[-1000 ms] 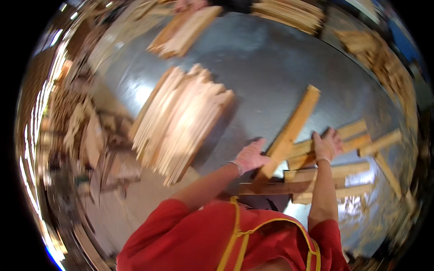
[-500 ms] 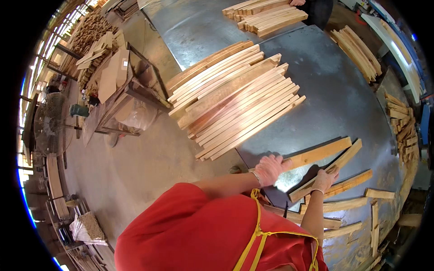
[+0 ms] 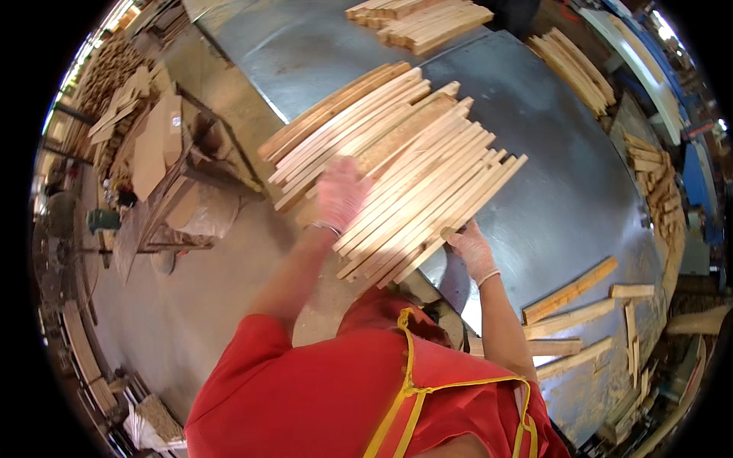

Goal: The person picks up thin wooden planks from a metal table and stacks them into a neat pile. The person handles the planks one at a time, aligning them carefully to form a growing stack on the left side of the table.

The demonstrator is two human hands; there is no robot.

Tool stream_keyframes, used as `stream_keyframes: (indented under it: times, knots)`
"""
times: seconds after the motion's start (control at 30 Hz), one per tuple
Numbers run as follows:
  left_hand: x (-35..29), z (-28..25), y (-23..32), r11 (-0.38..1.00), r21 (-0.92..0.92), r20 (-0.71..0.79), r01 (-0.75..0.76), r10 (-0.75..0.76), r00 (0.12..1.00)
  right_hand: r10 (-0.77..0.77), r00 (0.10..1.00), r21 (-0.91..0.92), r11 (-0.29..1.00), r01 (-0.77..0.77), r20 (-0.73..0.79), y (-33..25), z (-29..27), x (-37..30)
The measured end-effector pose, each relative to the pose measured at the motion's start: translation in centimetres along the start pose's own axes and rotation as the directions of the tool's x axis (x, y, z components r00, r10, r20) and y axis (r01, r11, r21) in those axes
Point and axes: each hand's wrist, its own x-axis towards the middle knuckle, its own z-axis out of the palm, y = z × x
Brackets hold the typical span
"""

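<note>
A row of pale wooden strips (image 3: 412,175) lies side by side on the metal table. My left hand (image 3: 340,195), in a thin clear glove and blurred by motion, is over the left part of the row with its fingers stretched out and thumb apart. At the row's near right side, my gloved right hand (image 3: 472,250) has its fingertips over the edge of the outermost wooden strip (image 3: 489,195). Part of the right hand's grip is hidden. Several strips at the near side stick out unevenly.
Loose wooden pieces (image 3: 569,290) are scattered on the metal table (image 3: 550,191) at the near right. More strips are stacked at the far side (image 3: 435,27) and far right (image 3: 573,72). Left across the floor stands a bench (image 3: 183,179) with cardboard and wood.
Both hands have moved from the two loose strips at the near right to the row. Those two strips have left that spot, and the row's near right side now reaches further.
</note>
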Motion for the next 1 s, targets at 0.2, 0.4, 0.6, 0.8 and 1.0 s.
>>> stream_keyframes:
  times: [0.2,0.4,0.6,0.8,1.0]
  knots:
    - [1.8,3.8,-1.8,0.989,0.002,-0.131,0.149,-0.148,0.98,-0.435,0.703,-0.789,0.538,-0.299,-0.563,5.8,-17.6,-4.4]
    - [-2.1,0.0,5.3,0.99,-0.038,0.07,0.134,-0.131,0.989,-0.092,0.411,-0.394,0.529,-0.752,-0.907,8.3,-23.1,-12.5]
    - [-1.8,0.7,4.7,0.999,-0.038,-0.063,0.002,-0.004,0.998,-0.029,0.52,0.149,0.943,0.297,-0.854,13.5,-24.4,-10.8]
    - [-2.5,0.1,1.2,0.988,0.157,0.042,0.004,-0.01,0.999,0.058,0.916,-0.172,0.976,-0.136,-0.398,11.7,-2.8,-8.3]
    - [-9.2,1.8,-1.1,0.974,0.02,-0.349,-0.226,0.219,0.911,-0.042,0.999,-0.387,0.921,0.047,0.02,6.8,2.1,-3.5]
